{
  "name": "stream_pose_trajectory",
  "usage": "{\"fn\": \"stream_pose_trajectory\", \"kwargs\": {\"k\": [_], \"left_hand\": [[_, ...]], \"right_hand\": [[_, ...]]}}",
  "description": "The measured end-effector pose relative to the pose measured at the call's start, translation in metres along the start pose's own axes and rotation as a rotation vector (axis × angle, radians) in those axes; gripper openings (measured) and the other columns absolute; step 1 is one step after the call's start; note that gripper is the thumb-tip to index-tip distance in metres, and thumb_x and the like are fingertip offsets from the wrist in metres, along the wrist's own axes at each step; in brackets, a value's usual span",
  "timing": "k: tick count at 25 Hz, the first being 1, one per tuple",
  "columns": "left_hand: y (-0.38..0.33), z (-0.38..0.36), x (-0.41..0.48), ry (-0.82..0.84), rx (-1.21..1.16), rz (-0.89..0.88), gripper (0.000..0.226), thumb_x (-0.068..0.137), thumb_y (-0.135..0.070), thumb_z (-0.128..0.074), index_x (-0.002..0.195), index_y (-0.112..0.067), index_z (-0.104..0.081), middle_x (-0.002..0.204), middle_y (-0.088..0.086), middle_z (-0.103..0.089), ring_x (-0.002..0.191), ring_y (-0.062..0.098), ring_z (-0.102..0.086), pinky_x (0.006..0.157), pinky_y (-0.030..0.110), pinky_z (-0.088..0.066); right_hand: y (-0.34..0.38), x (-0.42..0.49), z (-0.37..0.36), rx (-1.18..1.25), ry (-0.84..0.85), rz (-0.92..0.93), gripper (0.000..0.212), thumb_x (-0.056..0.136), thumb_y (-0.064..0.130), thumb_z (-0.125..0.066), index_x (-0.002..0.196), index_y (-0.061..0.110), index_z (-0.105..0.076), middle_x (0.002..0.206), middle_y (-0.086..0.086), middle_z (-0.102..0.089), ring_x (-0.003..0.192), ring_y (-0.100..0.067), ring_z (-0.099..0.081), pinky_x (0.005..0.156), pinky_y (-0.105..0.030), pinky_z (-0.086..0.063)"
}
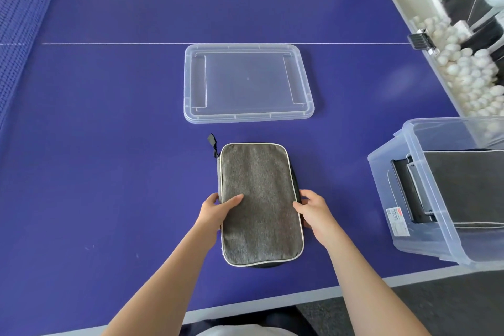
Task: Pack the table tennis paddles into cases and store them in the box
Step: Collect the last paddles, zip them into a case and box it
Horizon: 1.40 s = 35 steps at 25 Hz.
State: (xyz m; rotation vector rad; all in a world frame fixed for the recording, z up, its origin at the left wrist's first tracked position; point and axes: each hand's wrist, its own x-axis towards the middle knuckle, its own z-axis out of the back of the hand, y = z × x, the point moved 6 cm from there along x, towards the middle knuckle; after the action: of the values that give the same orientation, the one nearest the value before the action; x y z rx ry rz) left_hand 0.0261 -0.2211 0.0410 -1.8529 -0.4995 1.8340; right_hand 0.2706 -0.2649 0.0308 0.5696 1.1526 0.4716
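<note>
A grey fabric paddle case (pixel 260 194) with white piping lies flat on the blue table, its black zipper pull at the far left corner. My left hand (pixel 218 209) grips its left edge, thumb on top. My right hand (pixel 313 207) grips its right edge the same way. No paddle is visible; whatever is inside the case is hidden. A clear plastic box (pixel 403 199) stands at the right table edge, and another grey case (pixel 463 185) lies inside it.
The box's clear lid (pixel 246 83) lies flat beyond the case. A trough of white balls (pixel 469 68) runs along the table's right side. The net (pixel 19 22) is at the far left. The table's near edge (pixel 272 301) is close to my body.
</note>
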Motion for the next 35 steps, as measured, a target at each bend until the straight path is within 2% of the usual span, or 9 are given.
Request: {"fn": "stream_pose_trajectory", "kwargs": {"k": [9, 14, 16, 19, 22, 25, 29, 32, 35], "left_hand": [[0.003, -0.010, -0.006, 0.062, -0.070, 0.022, 0.046, 0.077, -0.028, -0.078, 0.113, -0.021, -0.050, 0.111, 0.005, -0.063, 0.097, 0.024, -0.064, 0.073, 0.038, -0.055], [-0.006, -0.014, -0.016, 0.016, -0.173, -0.013, 0.041, 0.076, -0.020, -0.079, 0.110, -0.018, -0.056, 0.107, 0.006, -0.065, 0.090, 0.023, -0.066, 0.065, 0.035, -0.055], [-0.010, -0.013, -0.020, -0.019, -0.220, -0.019, 0.040, 0.076, -0.021, -0.079, 0.109, -0.018, -0.055, 0.107, 0.007, -0.065, 0.090, 0.025, -0.066, 0.065, 0.037, -0.056], [-0.015, -0.010, -0.030, -0.077, -0.315, -0.033, 0.040, 0.077, -0.021, -0.077, 0.108, -0.017, -0.052, 0.103, 0.005, -0.064, 0.087, 0.024, -0.065, 0.061, 0.034, -0.054], [-0.025, -0.003, -0.037, -0.156, -0.457, -0.062, 0.040, 0.077, -0.021, -0.077, 0.107, -0.015, -0.051, 0.100, 0.004, -0.064, 0.084, 0.022, -0.065, 0.060, 0.031, -0.051], [-0.037, 0.007, -0.042, -0.242, -0.590, -0.095, 0.043, 0.076, -0.023, -0.078, 0.107, -0.016, -0.050, 0.100, 0.001, -0.063, 0.086, 0.020, -0.064, 0.069, 0.034, -0.054], [-0.054, 0.014, -0.053, -0.326, -0.730, -0.155, 0.043, 0.076, -0.024, -0.077, 0.108, -0.020, -0.048, 0.097, -0.005, -0.059, 0.085, 0.015, -0.061, 0.065, 0.029, -0.050], [-0.061, 0.016, -0.060, -0.375, -0.794, -0.162, 0.043, 0.076, -0.023, -0.076, 0.108, -0.020, -0.047, 0.094, -0.006, -0.058, 0.083, 0.013, -0.060, 0.060, 0.026, -0.046], [-0.065, 0.021, -0.067, -0.411, -0.835, -0.163, 0.044, 0.075, -0.024, -0.077, 0.107, -0.019, -0.047, 0.094, -0.005, -0.058, 0.082, 0.013, -0.060, 0.060, 0.026, -0.046]], "right_hand": [[0.005, -0.008, 0.004, -0.006, -0.029, 0.059, 0.029, 0.095, 0.005, -0.049, 0.116, 0.022, -0.059, 0.107, -0.004, -0.067, 0.095, -0.021, -0.067, 0.090, -0.042, -0.054], [0.011, -0.010, 0.008, -0.045, -0.030, 0.111, 0.029, 0.095, 0.012, -0.051, 0.119, 0.026, -0.057, 0.106, -0.001, -0.067, 0.098, -0.021, -0.066, 0.093, -0.046, -0.052], [0.015, -0.015, 0.012, -0.022, -0.047, 0.113, 0.033, 0.095, 0.022, -0.054, 0.127, 0.028, -0.052, 0.111, 0.000, -0.065, 0.103, -0.018, -0.063, 0.095, -0.042, -0.051], [0.025, -0.037, 0.020, 0.056, -0.111, 0.154, 0.029, 0.095, 0.031, -0.054, 0.124, 0.029, -0.051, 0.111, 0.005, -0.059, 0.104, -0.010, -0.055, 0.088, -0.028, -0.041], [0.031, -0.074, 0.024, 0.183, -0.306, 0.279, 0.021, 0.096, 0.032, -0.051, 0.117, 0.027, -0.054, 0.110, 0.011, -0.058, 0.099, -0.002, -0.054, 0.084, -0.024, -0.041], [0.022, -0.118, 0.009, 0.218, -0.478, 0.407, 0.007, 0.094, 0.028, -0.055, 0.100, 0.025, -0.056, 0.096, 0.013, -0.061, 0.087, 0.002, -0.056, 0.074, -0.022, -0.041], [0.023, -0.148, -0.045, 0.064, -0.373, 0.581, 0.020, 0.079, 0.050, -0.061, 0.085, 0.033, -0.051, 0.078, 0.011, -0.061, 0.075, -0.012, -0.058, 0.064, -0.016, -0.044], [0.043, -0.149, -0.071, -0.041, -0.354, 0.712, 0.023, 0.076, 0.046, -0.066, 0.085, 0.035, -0.048, 0.074, 0.012, -0.059, 0.078, -0.011, -0.057, 0.063, -0.014, -0.044], [0.058, -0.145, -0.080, -0.072, -0.441, 0.757, 0.030, 0.073, 0.043, -0.073, 0.084, 0.036, -0.046, 0.069, 0.012, -0.057, 0.074, -0.009, -0.056, 0.061, -0.014, -0.043]]}}
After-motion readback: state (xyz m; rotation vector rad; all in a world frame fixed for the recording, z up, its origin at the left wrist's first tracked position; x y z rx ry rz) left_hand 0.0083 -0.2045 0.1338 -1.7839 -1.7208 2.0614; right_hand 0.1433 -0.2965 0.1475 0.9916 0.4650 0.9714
